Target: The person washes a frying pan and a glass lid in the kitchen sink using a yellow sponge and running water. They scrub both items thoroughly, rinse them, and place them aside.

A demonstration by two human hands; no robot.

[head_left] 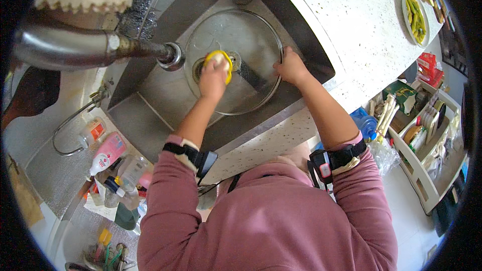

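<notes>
We see the left hand (214, 79) clamped on a yellow sponge (229, 65) over the glass lid (251, 32) in the sink (143, 133), the right hand (292, 69) gripping the lid's rim; we judge wiping underway, its finish unclear.

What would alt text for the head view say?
A person's left hand holds a yellow-edged pad over a round clear lid in a dark sink; the right hand grips the lid's edge. A metal faucet juts in from the left.
</notes>
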